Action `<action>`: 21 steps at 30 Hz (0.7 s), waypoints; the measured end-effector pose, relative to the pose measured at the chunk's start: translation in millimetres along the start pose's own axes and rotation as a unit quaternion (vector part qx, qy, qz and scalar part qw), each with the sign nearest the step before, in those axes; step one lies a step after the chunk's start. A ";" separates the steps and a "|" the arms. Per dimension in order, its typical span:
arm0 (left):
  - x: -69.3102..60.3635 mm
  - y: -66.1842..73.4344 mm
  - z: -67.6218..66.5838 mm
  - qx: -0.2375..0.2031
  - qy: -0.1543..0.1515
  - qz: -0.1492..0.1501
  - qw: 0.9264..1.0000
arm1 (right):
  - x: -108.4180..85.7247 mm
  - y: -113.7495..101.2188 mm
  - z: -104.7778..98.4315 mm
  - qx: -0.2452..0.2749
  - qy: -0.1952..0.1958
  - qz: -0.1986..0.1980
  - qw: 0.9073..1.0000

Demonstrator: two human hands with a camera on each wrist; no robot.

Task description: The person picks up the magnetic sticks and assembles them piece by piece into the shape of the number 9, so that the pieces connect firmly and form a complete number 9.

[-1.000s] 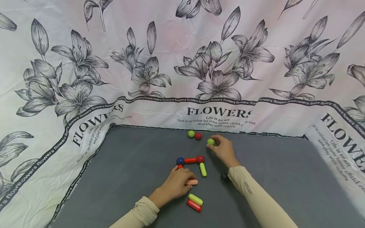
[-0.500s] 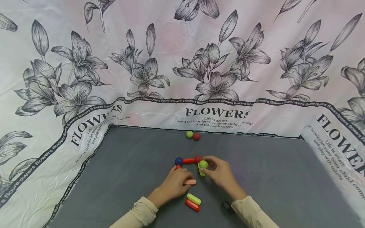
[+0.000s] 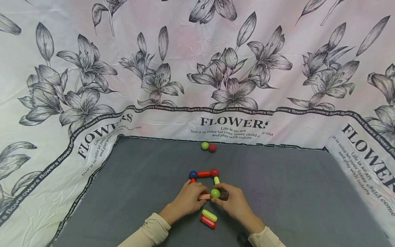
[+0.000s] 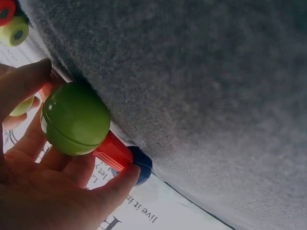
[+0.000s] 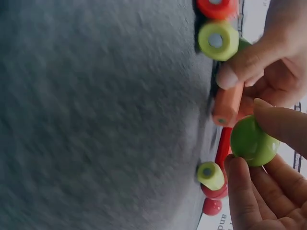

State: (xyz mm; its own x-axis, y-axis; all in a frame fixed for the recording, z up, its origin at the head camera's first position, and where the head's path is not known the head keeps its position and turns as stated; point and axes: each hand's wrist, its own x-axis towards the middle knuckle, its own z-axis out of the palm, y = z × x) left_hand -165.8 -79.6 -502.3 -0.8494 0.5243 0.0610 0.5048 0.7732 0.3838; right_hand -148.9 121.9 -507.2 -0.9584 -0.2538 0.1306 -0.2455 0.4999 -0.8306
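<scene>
My left hand (image 3: 189,198) holds a salmon-coloured toy stick (image 3: 204,197) by thumb and fingers. In the left wrist view a green ball (image 4: 76,119) lies inside that hand's curve, in line with a red stick (image 4: 114,151) and a blue ball (image 4: 140,165), which the fingertips touch. My right hand (image 3: 237,204) pinches another green ball (image 3: 215,193) beside the salmon stick's free end; whether they touch I cannot tell. Farther back, a red stick (image 3: 203,174) links the blue ball to a red ball (image 3: 214,172), from which a yellow-green stick (image 3: 216,180) points toward me.
A loose yellow-green stick (image 3: 210,215) and a red stick (image 3: 208,222) lie side by side nearer me. At the grey table's back edge sit a green ball (image 3: 205,145) and a red ball (image 3: 212,148). Flower-printed cloth (image 3: 234,123) rises behind the table.
My right hand has brought the green ball from near the back edge toward me, past the red ball, to the salmon stick's end. The left hand stays in place, holding that stick.
</scene>
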 end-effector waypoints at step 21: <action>0.1 -3.1 -1.1 -0.017 0.004 -0.010 1.000 | -1.0 9.9 3.9 -0.004 -0.025 0.029 0.999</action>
State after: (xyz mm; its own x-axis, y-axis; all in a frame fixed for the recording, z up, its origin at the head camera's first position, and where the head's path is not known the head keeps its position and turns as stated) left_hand -167.6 -82.3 -502.5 -0.8602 0.5065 0.0596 0.4827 0.7710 0.4153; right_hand -149.9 123.9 -517.7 -0.9626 -0.2653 0.0557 -0.1917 0.5209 -0.8318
